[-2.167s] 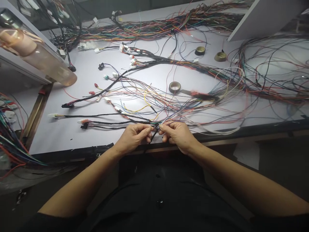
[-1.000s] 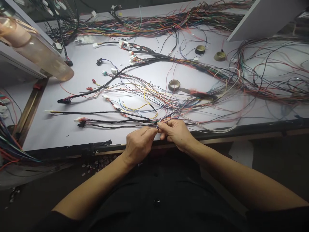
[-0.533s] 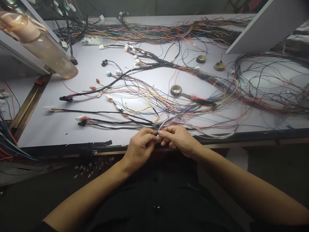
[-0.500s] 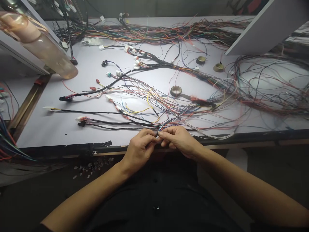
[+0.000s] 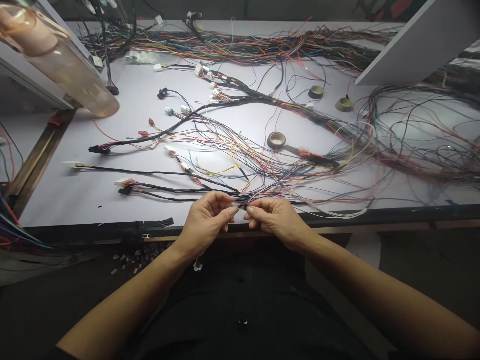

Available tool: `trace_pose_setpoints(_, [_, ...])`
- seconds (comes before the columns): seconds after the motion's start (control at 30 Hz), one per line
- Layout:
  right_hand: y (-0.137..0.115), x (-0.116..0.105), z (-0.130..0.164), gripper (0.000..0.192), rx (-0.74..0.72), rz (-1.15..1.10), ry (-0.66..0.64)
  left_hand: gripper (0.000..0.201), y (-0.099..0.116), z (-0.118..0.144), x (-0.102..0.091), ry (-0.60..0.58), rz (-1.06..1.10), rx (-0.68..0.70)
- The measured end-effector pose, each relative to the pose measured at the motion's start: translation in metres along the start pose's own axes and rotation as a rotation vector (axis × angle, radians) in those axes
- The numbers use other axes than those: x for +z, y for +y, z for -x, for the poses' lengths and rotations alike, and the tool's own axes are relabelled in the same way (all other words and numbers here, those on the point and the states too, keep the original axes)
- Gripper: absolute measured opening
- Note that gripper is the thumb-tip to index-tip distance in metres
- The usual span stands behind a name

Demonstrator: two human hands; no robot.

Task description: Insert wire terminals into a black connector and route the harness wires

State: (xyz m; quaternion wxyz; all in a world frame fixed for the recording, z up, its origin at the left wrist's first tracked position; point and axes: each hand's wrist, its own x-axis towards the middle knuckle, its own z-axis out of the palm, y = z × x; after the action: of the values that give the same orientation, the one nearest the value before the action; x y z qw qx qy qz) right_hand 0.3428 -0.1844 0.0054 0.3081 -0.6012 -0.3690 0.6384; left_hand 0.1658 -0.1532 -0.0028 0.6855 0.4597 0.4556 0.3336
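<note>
Fingertips of my left hand (image 5: 208, 218) pinch a thin dark strand of the wires (image 5: 258, 192) at the table's front edge. Close beside it, my right hand (image 5: 276, 220) is closed on the same wires, thumb against forefinger. A small dark piece shows between the two hands, too small to name. Below my left wrist hangs a white connector (image 5: 198, 266), its lead mostly hidden by the hand. Black-wrapped branches (image 5: 165, 189) run left from the hands to a white connector (image 5: 123, 183) and a black connector (image 5: 125, 191).
A tape roll (image 5: 276, 140) lies mid-table, with further rolls (image 5: 316, 92) (image 5: 344, 103) behind. A taped harness (image 5: 258, 98) crosses the table. Loose wires (image 5: 225, 47) line the back. A bottle (image 5: 75, 75) leans at left, and a grey panel (image 5: 408, 40) stands at right.
My left hand has shifted left, opening a small gap between the hands. The white connector now shows below my left wrist. My right hand stays nearly in place, and the view has shifted slightly.
</note>
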Motion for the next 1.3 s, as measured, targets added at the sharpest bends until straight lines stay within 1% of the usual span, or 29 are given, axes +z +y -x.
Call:
trace_pose_setpoints(0.1, [0.001, 0.007, -0.005, 0.021, 0.039, -0.017, -0.017, 0.027, 0.004, 0.0, 0.002, -0.008, 0.127, -0.043])
trace_pose_setpoints(0.2, [-0.001, 0.013, -0.012, 0.017, 0.062, -0.063, -0.015, 0.028, 0.006, 0.003, 0.004, -0.016, 0.151, -0.039])
trace_pose_setpoints(0.3, [0.0, 0.017, -0.017, 0.013, 0.049, -0.104, 0.037, 0.03, 0.005, 0.006, 0.004, -0.025, 0.147, -0.086])
trace_pose_setpoints(0.4, [0.0, 0.012, -0.015, 0.015, -0.014, -0.002, 0.064, 0.033, 0.001, 0.008, 0.002, -0.033, 0.146, -0.162])
trace_pose_setpoints(0.5, [-0.003, -0.003, -0.006, 0.02, -0.115, 0.224, -0.011, 0.034, -0.001, 0.006, -0.002, -0.01, 0.123, -0.161])
trace_pose_setpoints(0.57, [-0.007, -0.014, 0.001, 0.023, -0.201, 0.368, -0.019, 0.032, 0.0, 0.004, -0.005, -0.007, 0.112, -0.142])
trace_pose_setpoints(0.67, [-0.013, -0.028, 0.009, 0.031, -0.338, 0.553, 0.046, 0.03, 0.004, 0.001, -0.007, -0.026, 0.121, -0.152])
trace_pose_setpoints(0.73, [-0.016, -0.033, 0.01, 0.027, -0.449, 0.625, 0.113, 0.03, 0.007, 0.0, -0.008, -0.031, 0.13, -0.184])
trace_pose_setpoints(0.77, [-0.016, -0.035, 0.01, 0.024, -0.529, 0.659, 0.154, 0.03, 0.008, 0.0, -0.008, -0.031, 0.129, -0.197])
trace_pose_setpoints(0.83, [-0.014, -0.035, 0.008, 0.019, -0.717, 0.762, 0.234, 0.03, 0.009, 0.0, -0.008, -0.034, 0.12, -0.208])
trace_pose_setpoints(0.9, [-0.01, -0.032, 0.004, 0.019, -0.863, 0.917, 0.245, 0.03, 0.011, 0.0, -0.008, -0.039, 0.105, -0.205])
trace_pose_setpoints(0.97, [-0.004, -0.025, -0.001, 0.022, -0.928, 1.079, 0.234, 0.03, 0.012, 0.001, -0.007, -0.046, 0.086, -0.195])
trace_pose_setpoints(1.03, [0.002, -0.018, -0.007, 0.022, -0.951, 1.18, 0.279, 0.03, 0.013, 0.0, -0.007, -0.058, 0.063, -0.19])
trace_pose_setpoints(1.1, [0.006, -0.013, -0.012, 0.019, -0.964, 1.206, 0.336, 0.029, 0.014, 0.0, -0.007, -0.074, 0.031, -0.2])
trace_pose_setpoints(1.17, [0.008, -0.01, -0.016, 0.021, -0.984, 1.194, 0.34, 0.029, 0.015, -0.001, -0.007, -0.084, -0.05, -0.202])
trace_pose_setpoints(1.2, [0.008, -0.01, -0.018, 0.022, -0.987, 1.188, 0.328, 0.028, 0.015, -0.001, -0.008, -0.082, -0.128, -0.185])
trace_pose_setpoints(1.23, [0.009, -0.009, -0.019, 0.023, -0.984, 1.184, 0.319, 0.026, 0.014, -0.002, -0.009, -0.07, -0.235, -0.143])
trace_pose_setpoints(1.3, [0.01, -0.006, -0.018, 0.023, -0.956, 1.167, 0.328, 0.019, 0.012, -0.002, -0.009, -0.025, -0.501, 0.025])
